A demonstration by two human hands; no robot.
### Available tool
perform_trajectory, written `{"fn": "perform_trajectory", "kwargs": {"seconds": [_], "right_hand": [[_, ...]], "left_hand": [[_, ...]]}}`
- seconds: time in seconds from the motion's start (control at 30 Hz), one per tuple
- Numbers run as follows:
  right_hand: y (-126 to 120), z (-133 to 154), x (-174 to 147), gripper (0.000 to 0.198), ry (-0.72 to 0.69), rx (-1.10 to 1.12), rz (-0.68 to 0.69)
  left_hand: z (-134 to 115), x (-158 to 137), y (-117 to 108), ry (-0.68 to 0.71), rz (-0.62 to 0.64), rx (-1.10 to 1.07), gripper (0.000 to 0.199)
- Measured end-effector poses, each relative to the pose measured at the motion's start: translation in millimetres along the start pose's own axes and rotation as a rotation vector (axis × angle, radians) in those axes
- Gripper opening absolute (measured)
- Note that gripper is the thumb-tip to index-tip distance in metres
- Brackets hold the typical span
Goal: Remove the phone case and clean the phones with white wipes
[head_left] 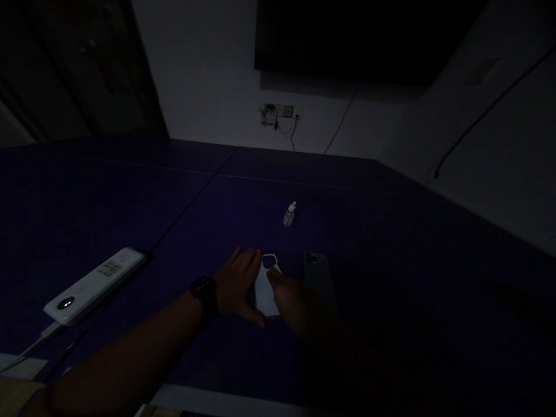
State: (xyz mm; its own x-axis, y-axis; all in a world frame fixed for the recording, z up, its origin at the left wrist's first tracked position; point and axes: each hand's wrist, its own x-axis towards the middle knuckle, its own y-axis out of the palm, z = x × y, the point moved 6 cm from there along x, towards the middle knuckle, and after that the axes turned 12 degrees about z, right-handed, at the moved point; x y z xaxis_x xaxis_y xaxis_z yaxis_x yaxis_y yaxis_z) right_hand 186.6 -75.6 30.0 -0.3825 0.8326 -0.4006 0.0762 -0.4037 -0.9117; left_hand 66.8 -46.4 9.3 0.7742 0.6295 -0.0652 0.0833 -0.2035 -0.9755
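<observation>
A phone case [266, 289] with a pale inner panel and a rounded camera cut-out lies flat on the dark purple-blue table [234, 208]. My left hand [238, 284], a black watch on its wrist, rests along the case's left side, fingers stretched and thumb spread near its lower edge. Over the case's right part, my right hand [291, 298] presses its closed fingertips to the panel; what they pinch, if anything, is too dark to see. Just right of that hand lies a grey-blue phone [319, 272], camera lenses up, its lower part partly hidden by the hand.
A small dropper bottle [289, 215] with a white top stands beyond the case. At the left lies a white power bank [98, 284] with a cable [32, 347] plugged in. Wall sockets [284, 111] with wires sit below a large dark screen [347, 40].
</observation>
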Motion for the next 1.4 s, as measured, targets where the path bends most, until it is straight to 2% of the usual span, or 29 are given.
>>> {"fn": "perform_trajectory", "kwargs": {"seconds": [0.1, 0.27, 0.47, 0.67, 0.87, 1.1, 1.3, 1.4], "right_hand": [[-5.1, -0.1, 0.1, 0.049, 0.013, 0.018, 0.010], [-0.6, 6.6, -9.3, 0.049, -0.014, 0.012, 0.113], [-7.7, 1.9, -2.2, 0.053, -0.033, 0.012, 0.008], [-0.7, 4.6, -11.0, 0.049, -0.082, -0.004, 0.154], [-9.0, 1.2, -1.6, 0.053, -0.030, 0.006, 0.006], [3.9, 3.3, -6.9, 0.050, -0.027, -0.020, 0.126], [-8.3, -0.2, -2.3, 0.050, 0.023, 0.013, 0.020], [-6.4, 2.2, -6.5, 0.050, -0.035, -0.010, 0.091]], "left_hand": [[1.1, 0.6, 0.8, -0.021, 0.013, -0.010, 0.144], [1.8, 0.4, 3.0, -0.011, -0.010, -0.006, 0.145], [2.9, -0.7, 4.0, 0.009, -0.015, -0.005, 0.144], [3.3, -0.9, 3.3, -0.001, -0.037, -0.013, 0.147], [3.8, -0.3, 4.2, 0.001, -0.007, -0.011, 0.147], [4.0, -0.5, 3.5, 0.011, -0.038, -0.008, 0.147], [5.3, 0.2, 6.0, 0.015, -0.036, -0.009, 0.147], [4.5, -0.3, 4.4, 0.009, -0.051, -0.016, 0.146]]}}
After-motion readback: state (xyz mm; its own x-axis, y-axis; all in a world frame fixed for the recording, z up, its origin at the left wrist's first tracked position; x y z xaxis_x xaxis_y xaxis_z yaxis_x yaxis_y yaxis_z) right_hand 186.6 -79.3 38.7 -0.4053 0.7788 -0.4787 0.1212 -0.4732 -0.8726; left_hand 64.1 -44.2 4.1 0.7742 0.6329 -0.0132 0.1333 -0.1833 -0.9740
